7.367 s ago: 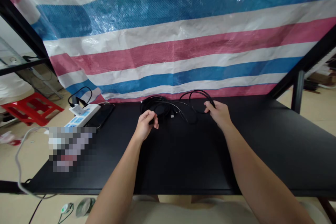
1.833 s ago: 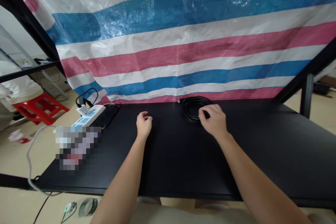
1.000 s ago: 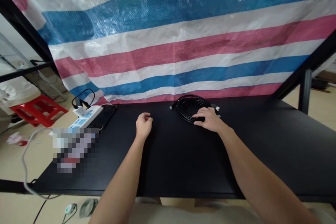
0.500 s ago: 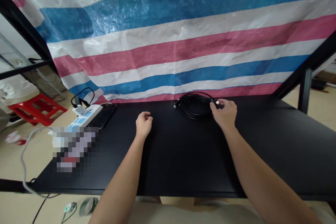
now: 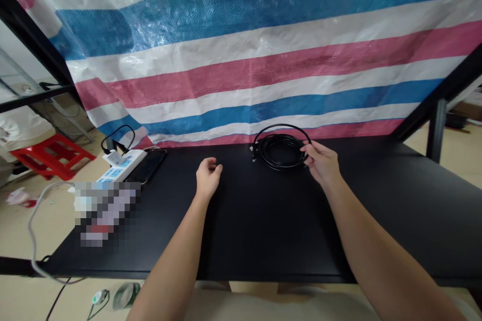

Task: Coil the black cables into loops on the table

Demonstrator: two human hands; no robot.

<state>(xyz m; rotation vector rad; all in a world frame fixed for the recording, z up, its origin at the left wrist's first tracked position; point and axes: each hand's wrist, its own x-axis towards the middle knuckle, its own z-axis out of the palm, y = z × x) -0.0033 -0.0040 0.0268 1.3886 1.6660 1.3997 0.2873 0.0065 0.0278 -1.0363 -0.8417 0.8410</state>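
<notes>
A coil of black cable (image 5: 280,151) lies near the far edge of the black table (image 5: 263,230), with one loop standing a little above the rest. Its plug ends (image 5: 253,153) sit at the coil's left side. My right hand (image 5: 321,163) grips the coil's right edge with curled fingers. My left hand (image 5: 208,178) rests on the tabletop to the left of the coil, its fingers curled and nothing visible in them.
At the table's far left are a white power strip (image 5: 120,165) with a plugged-in cable and a dark smartphone (image 5: 147,166). A pixelated object (image 5: 107,213) lies nearer me. A striped tarpaulin (image 5: 241,70) hangs behind the table.
The loose tangle of cable from the oldest frame is now a neat coil. My right hand has moved to its right edge and lifted a loop. My left hand is nearly unmoved.
</notes>
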